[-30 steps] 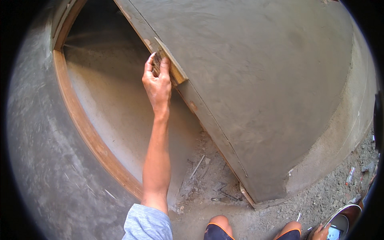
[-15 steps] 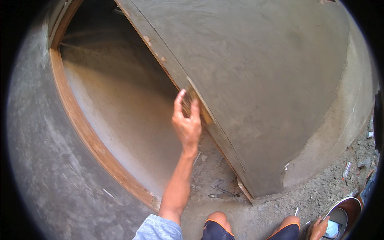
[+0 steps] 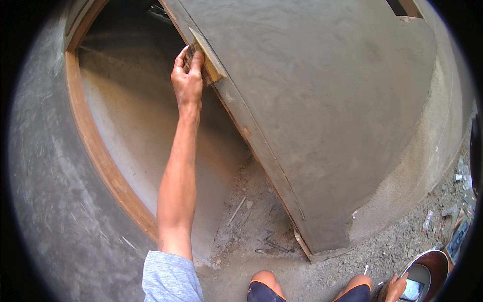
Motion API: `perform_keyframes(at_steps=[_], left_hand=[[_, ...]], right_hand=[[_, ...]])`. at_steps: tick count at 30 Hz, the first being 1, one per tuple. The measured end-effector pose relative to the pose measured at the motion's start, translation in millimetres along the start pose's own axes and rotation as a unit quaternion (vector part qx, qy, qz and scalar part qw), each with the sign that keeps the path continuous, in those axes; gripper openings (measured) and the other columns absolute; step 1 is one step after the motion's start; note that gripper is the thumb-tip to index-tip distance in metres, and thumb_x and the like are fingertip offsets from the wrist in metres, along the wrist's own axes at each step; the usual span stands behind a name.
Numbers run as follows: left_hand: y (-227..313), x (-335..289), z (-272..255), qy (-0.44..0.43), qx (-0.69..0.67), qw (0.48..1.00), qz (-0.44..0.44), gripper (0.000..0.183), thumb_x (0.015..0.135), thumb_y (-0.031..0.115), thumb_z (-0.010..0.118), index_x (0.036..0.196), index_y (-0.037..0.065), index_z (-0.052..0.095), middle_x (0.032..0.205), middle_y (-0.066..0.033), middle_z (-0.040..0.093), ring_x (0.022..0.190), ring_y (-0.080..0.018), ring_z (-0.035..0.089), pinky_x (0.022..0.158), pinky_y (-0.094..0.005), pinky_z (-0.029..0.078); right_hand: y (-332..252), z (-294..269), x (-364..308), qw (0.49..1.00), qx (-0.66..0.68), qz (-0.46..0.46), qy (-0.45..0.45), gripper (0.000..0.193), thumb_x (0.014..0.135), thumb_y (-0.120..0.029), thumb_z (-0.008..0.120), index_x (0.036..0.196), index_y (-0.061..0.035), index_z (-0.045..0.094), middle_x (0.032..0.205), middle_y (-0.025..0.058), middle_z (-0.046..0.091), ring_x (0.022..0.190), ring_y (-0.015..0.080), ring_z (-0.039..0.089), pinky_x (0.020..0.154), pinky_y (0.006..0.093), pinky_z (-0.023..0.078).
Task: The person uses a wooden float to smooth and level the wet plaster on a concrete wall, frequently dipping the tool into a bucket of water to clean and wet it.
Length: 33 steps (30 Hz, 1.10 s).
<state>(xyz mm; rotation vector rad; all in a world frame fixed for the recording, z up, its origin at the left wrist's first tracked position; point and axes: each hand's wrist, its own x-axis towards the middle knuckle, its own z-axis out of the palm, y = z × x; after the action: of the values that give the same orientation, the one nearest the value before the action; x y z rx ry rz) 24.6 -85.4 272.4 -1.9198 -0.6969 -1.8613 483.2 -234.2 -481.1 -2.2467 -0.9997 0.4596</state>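
My left hand (image 3: 188,73) grips a wooden plastering float (image 3: 214,69), fingers and thumb closed round its back. The float's flat face lies against the narrow plastered edge (image 3: 236,103) of the wall beside the doorway, high up along it. A scored line runs down the wall close to that edge. My right hand (image 3: 395,288) is low at the far right, its fingers closed over the rim of a bucket (image 3: 436,262). Inside the bucket is greyish liquid with a pale, bright patch; the bucket's lower part is out of view.
A wooden door frame (image 3: 100,146) curves along the left, next to a dark grey wall (image 3: 45,166). Smooth grey plaster (image 3: 327,110) covers the right wall. Rubble and litter (image 3: 427,221) lie along its foot. My knees (image 3: 267,282) show at the bottom.
My left hand and the float have slid up along the wall edge, toward the upper left. My right hand stays at the bucket rim. The view has shifted slightly.
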Motion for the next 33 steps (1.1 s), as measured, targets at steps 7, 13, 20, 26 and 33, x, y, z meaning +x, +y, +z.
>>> perform_keyframes(at_steps=[7, 13, 20, 26, 33], left_hand=[[-11.3, 14.8, 15.9, 0.032, 0.032, 0.999, -0.022, 0.044, 0.096, 0.03, 0.078, 0.129, 0.003, 0.066, 0.11, -0.0035, 0.072, 0.098, -0.0107, 0.064, 0.086, -0.0285, 0.053], [1.3, 0.2, 10.4, 0.001, 0.045, 0.998, -0.046, 0.043, 0.099, 0.03, 0.075, 0.13, 0.002, 0.066, 0.101, -0.0034, 0.073, 0.087, -0.0091, 0.064, 0.078, -0.0267, 0.053], [4.5, -98.8, 26.4, -0.005, 0.143, 0.99, -0.016, 0.047, 0.101, 0.029, 0.071, 0.134, -0.004, 0.063, 0.106, -0.0077, 0.073, 0.094, -0.0139, 0.067, 0.087, -0.0282, 0.053], [-1.5, -163.5, 27.2, -0.012, 0.129, 0.991, -0.041, 0.043, 0.103, 0.022, 0.069, 0.136, -0.004, 0.061, 0.11, -0.0077, 0.073, 0.1, -0.0142, 0.067, 0.09, -0.0296, 0.054], [6.5, -213.7, 31.1, -0.03, 0.132, 0.988, -0.069, 0.042, 0.104, 0.021, 0.067, 0.14, 0.0, 0.059, 0.114, -0.0071, 0.072, 0.101, -0.014, 0.067, 0.091, -0.0298, 0.054]], right_hand=[[19.7, 14.1, 8.3, 1.0, 0.014, -0.013, 0.023, 0.051, 0.096, -0.024, 0.068, 0.137, 0.004, 0.056, 0.104, 0.0331, 0.07, 0.096, 0.0516, 0.067, 0.082, 0.0561, 0.052], [31.4, 30.7, 8.6, 0.997, 0.027, -0.053, 0.039, 0.055, 0.098, -0.023, 0.065, 0.14, 0.0103, 0.051, 0.109, 0.0371, 0.068, 0.101, 0.0537, 0.065, 0.085, 0.0547, 0.051], [13.3, 4.4, -0.4, 0.998, 0.032, -0.045, 0.025, 0.054, 0.101, -0.024, 0.061, 0.141, 0.0106, 0.048, 0.112, 0.0377, 0.067, 0.106, 0.0549, 0.063, 0.089, 0.055, 0.049], [19.7, 9.5, -5.4, 0.998, 0.0, -0.053, 0.04, 0.057, 0.103, -0.03, 0.06, 0.143, 0.0093, 0.048, 0.118, 0.0378, 0.065, 0.11, 0.0542, 0.061, 0.093, 0.0547, 0.048], [17.8, 4.9, -9.2, 0.999, 0.017, -0.037, 0.014, 0.058, 0.104, -0.032, 0.059, 0.143, 0.01, 0.049, 0.123, 0.0373, 0.064, 0.113, 0.0534, 0.061, 0.096, 0.0542, 0.047]])
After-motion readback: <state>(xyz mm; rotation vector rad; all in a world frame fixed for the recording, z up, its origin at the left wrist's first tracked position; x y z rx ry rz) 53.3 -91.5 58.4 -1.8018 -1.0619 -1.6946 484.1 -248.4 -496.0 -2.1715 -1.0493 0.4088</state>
